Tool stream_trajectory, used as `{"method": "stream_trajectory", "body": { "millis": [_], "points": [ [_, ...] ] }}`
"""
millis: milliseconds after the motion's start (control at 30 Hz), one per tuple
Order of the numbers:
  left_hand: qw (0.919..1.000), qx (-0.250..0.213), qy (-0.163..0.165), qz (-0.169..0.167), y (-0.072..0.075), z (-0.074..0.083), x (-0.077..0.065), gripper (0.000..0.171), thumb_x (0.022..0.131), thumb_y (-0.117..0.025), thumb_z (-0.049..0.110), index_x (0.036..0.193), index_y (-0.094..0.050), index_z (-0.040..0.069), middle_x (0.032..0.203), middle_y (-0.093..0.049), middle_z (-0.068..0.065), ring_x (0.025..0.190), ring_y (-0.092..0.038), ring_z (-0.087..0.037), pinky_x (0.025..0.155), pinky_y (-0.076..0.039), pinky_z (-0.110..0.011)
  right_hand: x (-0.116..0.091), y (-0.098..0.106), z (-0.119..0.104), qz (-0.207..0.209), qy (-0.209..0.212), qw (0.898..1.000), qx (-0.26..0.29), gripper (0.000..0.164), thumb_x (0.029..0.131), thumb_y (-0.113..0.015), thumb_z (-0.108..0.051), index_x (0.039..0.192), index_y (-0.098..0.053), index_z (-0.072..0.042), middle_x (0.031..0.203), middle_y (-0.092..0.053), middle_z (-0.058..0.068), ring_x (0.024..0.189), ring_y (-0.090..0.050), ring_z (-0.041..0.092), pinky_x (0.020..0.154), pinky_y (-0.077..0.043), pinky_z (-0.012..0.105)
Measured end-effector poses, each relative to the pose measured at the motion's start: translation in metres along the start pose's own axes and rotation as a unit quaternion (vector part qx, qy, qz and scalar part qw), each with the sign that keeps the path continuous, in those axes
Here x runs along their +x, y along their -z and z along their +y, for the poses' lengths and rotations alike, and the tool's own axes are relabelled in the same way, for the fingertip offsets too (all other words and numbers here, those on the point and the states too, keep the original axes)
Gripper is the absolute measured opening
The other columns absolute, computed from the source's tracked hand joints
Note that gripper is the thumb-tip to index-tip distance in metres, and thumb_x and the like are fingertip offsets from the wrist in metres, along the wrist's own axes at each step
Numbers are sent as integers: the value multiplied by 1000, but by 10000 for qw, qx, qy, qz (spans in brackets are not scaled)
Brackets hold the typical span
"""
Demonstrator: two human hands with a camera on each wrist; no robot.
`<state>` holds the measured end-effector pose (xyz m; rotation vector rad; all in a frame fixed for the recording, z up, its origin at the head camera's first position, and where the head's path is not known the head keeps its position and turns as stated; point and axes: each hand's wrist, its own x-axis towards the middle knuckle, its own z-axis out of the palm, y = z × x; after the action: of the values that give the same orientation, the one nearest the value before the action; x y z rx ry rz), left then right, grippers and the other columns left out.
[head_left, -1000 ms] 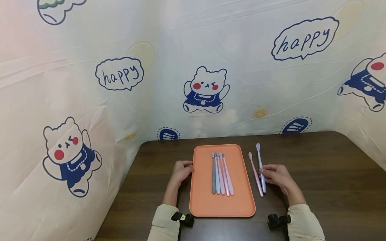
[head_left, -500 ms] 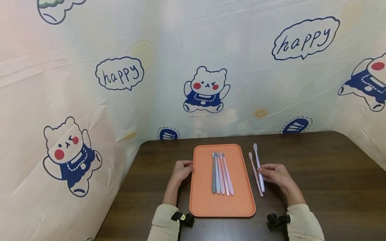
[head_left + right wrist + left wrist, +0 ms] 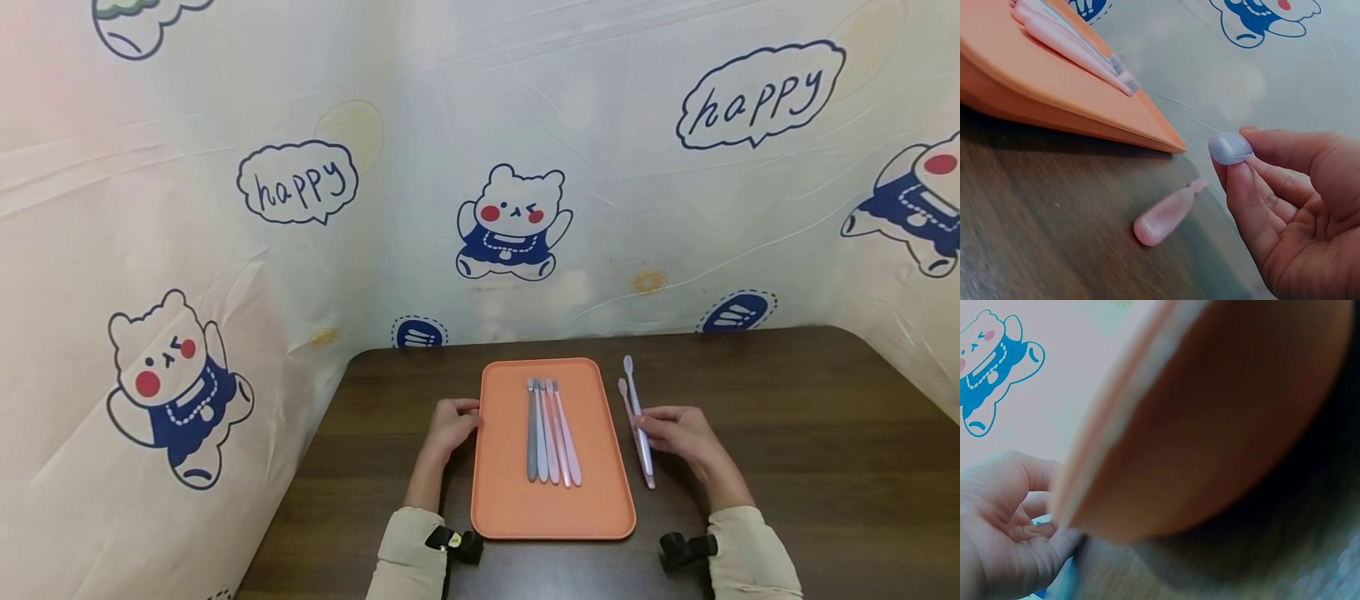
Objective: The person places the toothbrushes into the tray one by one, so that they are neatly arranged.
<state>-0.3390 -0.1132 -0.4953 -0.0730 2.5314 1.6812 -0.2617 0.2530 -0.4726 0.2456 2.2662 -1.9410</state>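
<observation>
On the table lies an orange tray [image 3: 510, 508], bearing a row of several toothbrushes [image 3: 532, 442] in grey, light blue and pinks. My left hand [image 3: 452, 427] grips the tray's left rim; in the left wrist view its thumb and fingers meet at the tray edge [image 3: 1147, 481]. Right of the tray, my right hand [image 3: 686, 432] pinches a lavender toothbrush [image 3: 631, 382] by its handle, between thumb and fingers. A pink toothbrush [image 3: 623, 392] lies on the table just beside it, partly covered in the head view. The right wrist view shows the lavender handle [image 3: 1229, 147] raised over the table.
The dark wooden table [image 3: 810, 400] extends to both sides of the tray. Behind and to the left hangs a pale curtain [image 3: 420, 208] printed with bears and "happy" bubbles. A black wrist camera [image 3: 686, 548] sits at the right sleeve.
My right hand has shifted slightly left with the lavender toothbrush, which now overlaps the pink one in the head view. The left hand and the tray have stayed put.
</observation>
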Motion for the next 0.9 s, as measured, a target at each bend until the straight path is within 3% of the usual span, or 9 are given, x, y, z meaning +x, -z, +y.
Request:
{"method": "stream_trajectory", "body": {
  "millis": [900],
  "points": [
    [10000,17,-88,-34,0,-1,0,39,85,-65,1,123,-69,-7,112,-70,-21,98,-63,-22,78,-56,-30,2,-16,-2,-43,222,9997,32,43,96,-65,-10,127,-58,20,91,-77,1,78,-71,5,71,-59,23]
  ]
}}
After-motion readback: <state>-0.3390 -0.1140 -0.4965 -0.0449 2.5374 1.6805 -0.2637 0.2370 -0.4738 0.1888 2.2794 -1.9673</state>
